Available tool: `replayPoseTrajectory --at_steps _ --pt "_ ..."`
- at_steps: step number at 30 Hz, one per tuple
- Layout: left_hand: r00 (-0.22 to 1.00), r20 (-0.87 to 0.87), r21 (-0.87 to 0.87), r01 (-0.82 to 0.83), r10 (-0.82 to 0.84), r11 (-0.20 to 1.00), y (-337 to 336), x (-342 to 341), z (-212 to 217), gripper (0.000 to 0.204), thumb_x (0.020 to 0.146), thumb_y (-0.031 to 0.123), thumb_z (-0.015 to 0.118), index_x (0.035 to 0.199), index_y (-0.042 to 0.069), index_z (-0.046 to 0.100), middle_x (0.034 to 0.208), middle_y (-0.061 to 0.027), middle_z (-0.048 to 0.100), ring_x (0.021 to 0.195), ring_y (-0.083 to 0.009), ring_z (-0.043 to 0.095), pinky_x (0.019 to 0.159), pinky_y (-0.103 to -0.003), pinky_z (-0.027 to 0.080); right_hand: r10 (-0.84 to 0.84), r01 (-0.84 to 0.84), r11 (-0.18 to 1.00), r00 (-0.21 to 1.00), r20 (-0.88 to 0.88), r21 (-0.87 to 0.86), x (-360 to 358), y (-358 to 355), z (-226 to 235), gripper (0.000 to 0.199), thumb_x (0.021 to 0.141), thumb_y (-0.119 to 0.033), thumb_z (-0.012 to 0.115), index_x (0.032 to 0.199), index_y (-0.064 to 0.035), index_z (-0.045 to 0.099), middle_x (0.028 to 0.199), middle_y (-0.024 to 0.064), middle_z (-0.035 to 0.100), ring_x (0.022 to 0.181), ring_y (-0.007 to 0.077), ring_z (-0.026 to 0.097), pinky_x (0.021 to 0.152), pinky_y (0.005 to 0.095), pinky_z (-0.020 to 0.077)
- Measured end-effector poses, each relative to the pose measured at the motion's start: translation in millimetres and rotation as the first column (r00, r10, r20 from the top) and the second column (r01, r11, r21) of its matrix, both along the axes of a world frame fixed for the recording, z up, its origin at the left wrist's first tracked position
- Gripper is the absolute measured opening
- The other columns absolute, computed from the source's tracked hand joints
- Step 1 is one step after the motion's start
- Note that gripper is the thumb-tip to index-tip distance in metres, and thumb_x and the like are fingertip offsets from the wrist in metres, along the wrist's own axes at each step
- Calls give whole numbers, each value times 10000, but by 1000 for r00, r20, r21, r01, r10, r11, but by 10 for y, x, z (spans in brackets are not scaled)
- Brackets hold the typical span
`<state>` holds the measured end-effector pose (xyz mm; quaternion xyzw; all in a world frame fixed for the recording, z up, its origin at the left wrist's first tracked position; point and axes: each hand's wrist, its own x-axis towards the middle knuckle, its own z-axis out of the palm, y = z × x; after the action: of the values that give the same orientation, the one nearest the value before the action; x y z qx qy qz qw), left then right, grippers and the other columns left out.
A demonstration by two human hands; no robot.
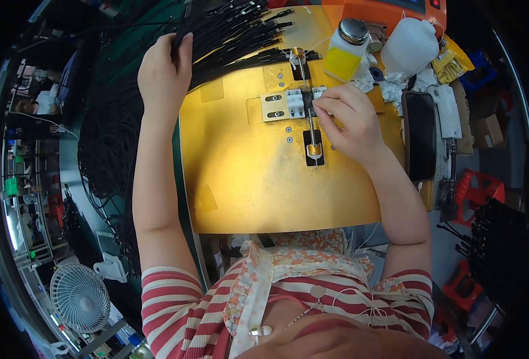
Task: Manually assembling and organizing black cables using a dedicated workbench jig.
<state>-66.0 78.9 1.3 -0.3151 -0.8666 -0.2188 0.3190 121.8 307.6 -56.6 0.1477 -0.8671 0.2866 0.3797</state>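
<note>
At the upper left, my left hand (164, 75) is closed on a black cable (185, 36), beside a large bundle of black cables (234, 36) with connector ends pointing right. Over the gold-coloured plate (240, 179), my right hand (354, 122) has its fingertips pinched together at the right side of a small metal fixture (281, 106). What lies between those fingertips is hidden. Passing through the fixture is a thin metal rod (311, 125), with a brass-coloured nozzle-like part (314, 151) at its near end and a similar one (298, 55) at its far end.
Right of the plate lie a dark phone (418, 136), a jar of yellow liquid (343, 52), a white plastic bottle (411, 46), crumpled tissues (391, 90) and a yellow packet (453, 61). A white fan (80, 298) and red stools (478, 190) stand lower down.
</note>
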Motion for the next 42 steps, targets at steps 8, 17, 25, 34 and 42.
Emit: replayPoseTrajectory --at_steps 8,17,25,34,42 --pt "807 46 -174 587 -588 791 248 812 -473 282 720 69 626 999 34 603 726 -57 558 623 -212 575 523 -321 454 210 -108 913 951 226 -393 64 -72 80 268 687 45 718 940 -22 658 841 97 600 778 258 601 676 317 499" --pt "729 92 -156 684 -679 713 419 840 -626 367 663 43 657 1028 8 630 701 -54 532 595 -197 565 505 -304 459 270 -261 963 941 202 -68 81 76 142 317 619 84 693 913 -24 641 882 88 603 782 253 609 666 323 500" --pt "664 62 -71 748 -746 660 380 788 -684 317 736 103 697 1033 23 619 736 -48 529 632 -186 588 514 -300 478 206 -200 978 961 183 -53 60 15 80 237 688 68 680 908 -11 640 880 95 619 782 263 622 675 332 512" --pt "696 209 -42 709 -687 704 425 786 -740 425 719 20 719 1135 15 633 771 -72 584 666 -214 601 576 -312 506 175 -113 971 937 302 -211 -11 91 -23 130 717 44 698 829 -16 670 873 82 657 819 225 640 706 301 523" --pt "722 172 -60 687 -670 724 402 744 -805 420 740 48 657 1158 61 625 912 -89 555 764 -232 583 626 -331 488 69 -17 986 946 316 -167 -150 165 -136 101 755 31 682 851 11 657 845 70 578 730 194 588 633 269 471"
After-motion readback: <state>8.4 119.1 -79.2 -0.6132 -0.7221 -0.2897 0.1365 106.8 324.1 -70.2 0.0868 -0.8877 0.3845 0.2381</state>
